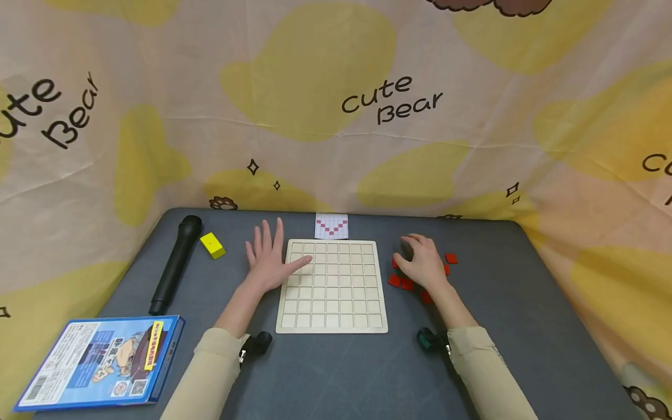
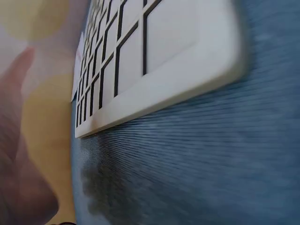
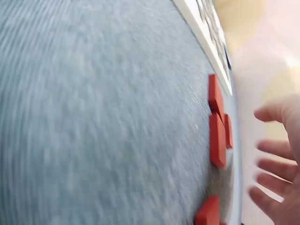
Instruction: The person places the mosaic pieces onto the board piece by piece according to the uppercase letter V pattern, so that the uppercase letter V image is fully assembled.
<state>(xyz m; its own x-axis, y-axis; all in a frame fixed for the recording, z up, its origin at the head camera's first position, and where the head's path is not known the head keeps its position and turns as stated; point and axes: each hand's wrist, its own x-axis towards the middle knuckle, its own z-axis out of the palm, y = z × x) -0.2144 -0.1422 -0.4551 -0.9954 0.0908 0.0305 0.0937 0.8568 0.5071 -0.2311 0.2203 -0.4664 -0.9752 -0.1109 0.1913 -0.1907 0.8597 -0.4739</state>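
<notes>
A cream grid board (image 1: 332, 326) with rows of square cells lies on the dark grey table. Over its upper left edge my left hand (image 1: 268, 265) is spread wide, thumb reaching across the corner cells; it holds nothing. Several red square tiles (image 1: 406, 284) lie right of the board, some hidden under my right hand (image 1: 424, 265). That hand hovers over them with relaxed fingers and nothing between them; in the right wrist view the fingers stand apart above the red tiles (image 3: 217, 140). Behind the board sits a small card (image 1: 332, 226) printed with a red V pattern on a grid.
On the left lie a black microphone (image 1: 177, 265) and a yellow block (image 1: 212, 245). A blue boxed book (image 1: 100, 361) occupies the near left corner. Patterned cloth (image 1: 294, 116) rises behind the table and along its sides.
</notes>
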